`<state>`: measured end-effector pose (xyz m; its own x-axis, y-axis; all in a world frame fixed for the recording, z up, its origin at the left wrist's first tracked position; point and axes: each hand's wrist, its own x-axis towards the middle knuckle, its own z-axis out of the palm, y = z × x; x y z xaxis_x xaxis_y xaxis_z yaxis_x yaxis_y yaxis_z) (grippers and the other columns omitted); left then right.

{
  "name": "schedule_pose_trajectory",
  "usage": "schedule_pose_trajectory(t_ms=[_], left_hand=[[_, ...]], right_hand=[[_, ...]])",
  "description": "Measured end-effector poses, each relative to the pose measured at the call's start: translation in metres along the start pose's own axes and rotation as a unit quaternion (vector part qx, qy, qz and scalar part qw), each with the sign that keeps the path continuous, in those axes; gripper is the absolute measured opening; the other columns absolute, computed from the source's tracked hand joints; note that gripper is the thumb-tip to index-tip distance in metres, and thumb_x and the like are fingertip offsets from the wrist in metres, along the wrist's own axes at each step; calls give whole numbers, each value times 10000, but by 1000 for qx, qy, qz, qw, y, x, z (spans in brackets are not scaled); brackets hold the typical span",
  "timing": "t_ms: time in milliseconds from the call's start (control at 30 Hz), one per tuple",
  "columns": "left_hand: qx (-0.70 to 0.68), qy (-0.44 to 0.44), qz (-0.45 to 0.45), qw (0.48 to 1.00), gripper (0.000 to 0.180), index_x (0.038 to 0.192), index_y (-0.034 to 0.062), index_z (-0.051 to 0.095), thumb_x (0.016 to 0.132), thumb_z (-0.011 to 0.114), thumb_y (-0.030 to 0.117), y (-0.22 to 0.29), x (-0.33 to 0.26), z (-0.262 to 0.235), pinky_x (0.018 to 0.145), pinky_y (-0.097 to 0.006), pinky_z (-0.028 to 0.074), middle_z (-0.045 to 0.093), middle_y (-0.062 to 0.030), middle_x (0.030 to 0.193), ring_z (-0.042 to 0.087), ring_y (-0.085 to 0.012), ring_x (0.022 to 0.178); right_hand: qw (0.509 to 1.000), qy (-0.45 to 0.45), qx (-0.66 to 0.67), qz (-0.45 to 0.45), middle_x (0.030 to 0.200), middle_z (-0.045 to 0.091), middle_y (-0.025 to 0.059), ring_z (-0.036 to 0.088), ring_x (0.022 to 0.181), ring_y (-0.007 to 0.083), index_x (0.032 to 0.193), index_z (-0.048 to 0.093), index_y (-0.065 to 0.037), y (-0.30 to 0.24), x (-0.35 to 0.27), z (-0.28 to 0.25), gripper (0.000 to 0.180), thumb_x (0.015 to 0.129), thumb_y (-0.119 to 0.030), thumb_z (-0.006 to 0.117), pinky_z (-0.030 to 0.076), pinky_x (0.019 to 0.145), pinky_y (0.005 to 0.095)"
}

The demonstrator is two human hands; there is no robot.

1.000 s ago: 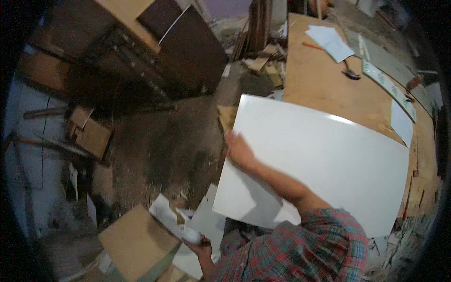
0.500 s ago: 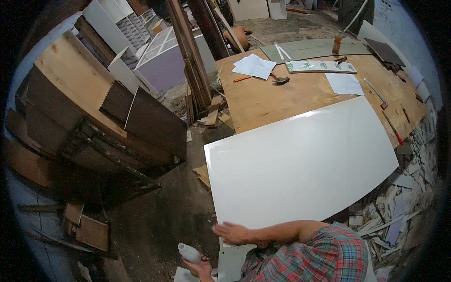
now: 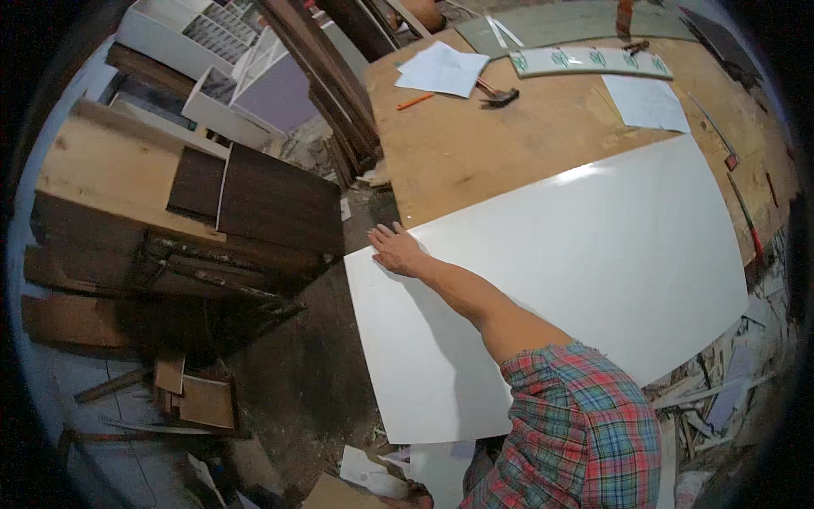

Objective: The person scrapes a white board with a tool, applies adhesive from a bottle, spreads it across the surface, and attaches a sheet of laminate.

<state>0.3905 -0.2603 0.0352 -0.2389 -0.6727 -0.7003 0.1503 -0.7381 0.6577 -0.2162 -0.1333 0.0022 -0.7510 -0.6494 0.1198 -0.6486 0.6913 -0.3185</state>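
Note:
A large white board (image 3: 585,254) lies across the near part of the wooden worktable (image 3: 475,153), overhanging its left side. Over the board's far left corner stretches my right arm. My right hand (image 3: 397,251) is palm down there, its fingers spread and their tips at or past the board's far edge. At the bottom, below the board's near edge, my left hand (image 3: 415,499) is partly cut off by the frame. It is closed round a white plastic bottle (image 3: 383,482), which is dim against pale pieces behind it.
On the table's far half lie paper sheets (image 3: 443,69), a claw hammer (image 3: 500,97), an orange pencil-like stick (image 3: 415,101) and a wrapped strip (image 3: 593,62). A red-handled tool (image 3: 753,237) lies right. Dark panels (image 3: 275,199) lean at left; scraps (image 3: 721,382) litter the right floor.
My right hand has moved from the board's near left edge to its far left corner. My left hand and the bottle are lower in view. The whole view has shifted.

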Motion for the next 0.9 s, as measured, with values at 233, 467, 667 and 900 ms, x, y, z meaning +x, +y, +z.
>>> schedule_pose_trajectory(t_ms=[233,467,667,900], left_hand=[[29,-9,34,999,732,1225,124,558,895,431,766,-26,-40,62,574,-349,490,612,-74,899,583,-208,750],[40,-41,70,996,759,1183,101,561,889,423,788,-20,-57,121,468,-297,486,607,-72,796,580,-184,635],[171,-11,177,969,761,1183,90,565,883,455,781,-43,-56,133,469,-282,485,609,-55,810,573,-175,631],[141,-72,46,986,762,1209,122,569,842,514,788,-44,-72,175,493,-303,447,612,-55,834,528,-176,591]], right_hand=[[995,65,35,-70,1552,387,132,343,1445,271,1453,424,-20,48,-50,-5,513,997,-256,417,249,1184,496],[971,54,178,148,1550,384,122,309,1462,245,1415,452,-19,115,-148,-53,496,972,-241,434,176,1200,547],[936,64,6,347,1608,295,103,234,1502,262,1509,333,-65,255,-290,-117,576,1001,-324,412,147,1209,544],[819,203,-119,523,1517,422,138,462,1338,341,1458,419,-67,485,-455,-149,528,1011,-349,414,359,1079,557]])
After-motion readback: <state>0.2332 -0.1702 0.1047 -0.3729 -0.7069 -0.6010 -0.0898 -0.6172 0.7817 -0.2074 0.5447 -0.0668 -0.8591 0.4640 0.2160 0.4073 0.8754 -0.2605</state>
